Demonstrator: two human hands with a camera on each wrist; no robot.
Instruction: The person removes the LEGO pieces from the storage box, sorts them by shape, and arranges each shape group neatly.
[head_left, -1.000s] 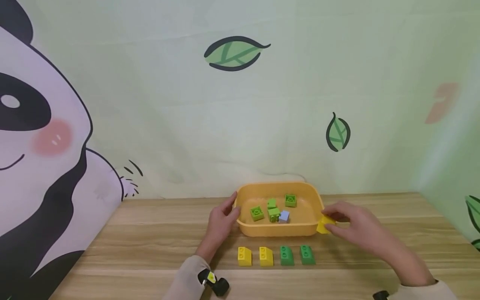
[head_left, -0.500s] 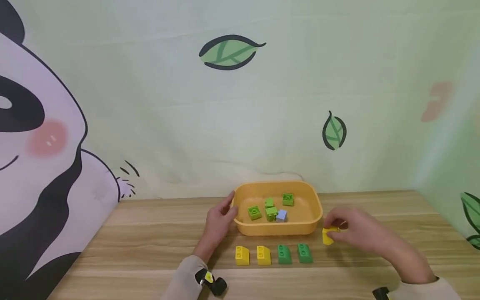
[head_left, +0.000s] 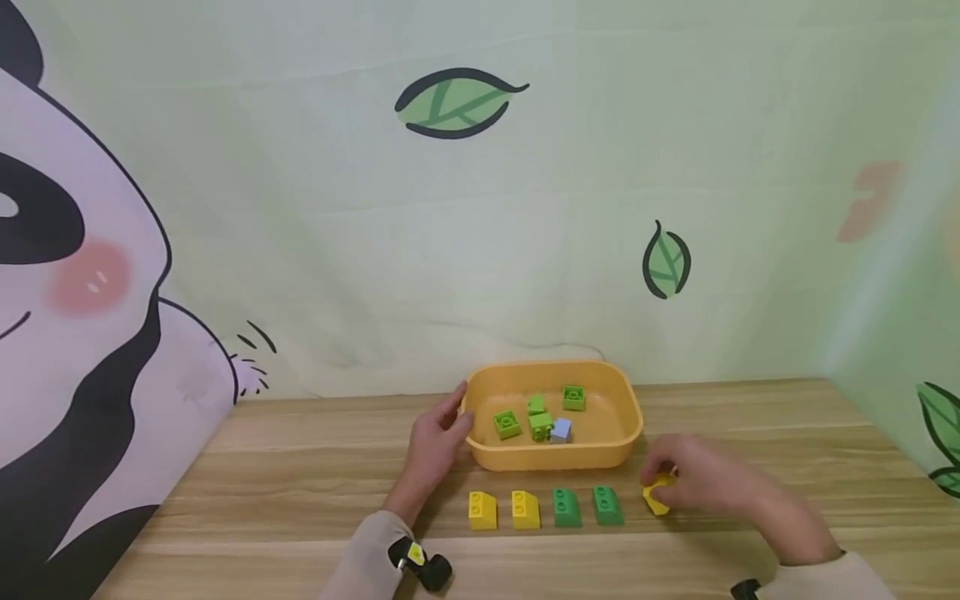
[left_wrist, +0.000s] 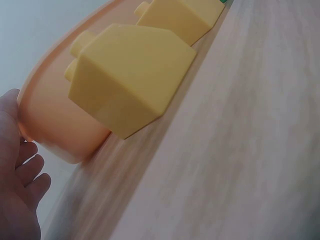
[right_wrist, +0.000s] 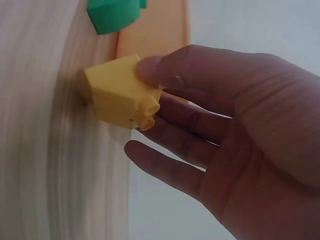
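Note:
My left hand [head_left: 437, 433] grips the left end of an orange plastic tray [head_left: 555, 457], thumb at its rim. In the left wrist view the other fingers [left_wrist: 36, 187] of that hand are bent beside the tray's outer wall. My right hand [head_left: 701, 475] pinches a yellow slope brick [right_wrist: 117, 90] between thumb and fingers, low over the table to the right of a row of bricks. Its studs face the palm in the right wrist view. Along that row stand two yellow slope bricks [head_left: 482, 511] and two green slope bricks [head_left: 567, 508].
Inside the tray lie several light green bricks [head_left: 506, 424] and a light blue brick [head_left: 561, 431]. The wooden table [head_left: 300, 467] ends at a pale backdrop [head_left: 337, 250] printed with leaves and a panda, close behind the tray.
My right hand has carried the yellow slope brick from the tray's right front corner down toward me, level with the row. The left hand stays on the tray; the head view has shifted slightly.

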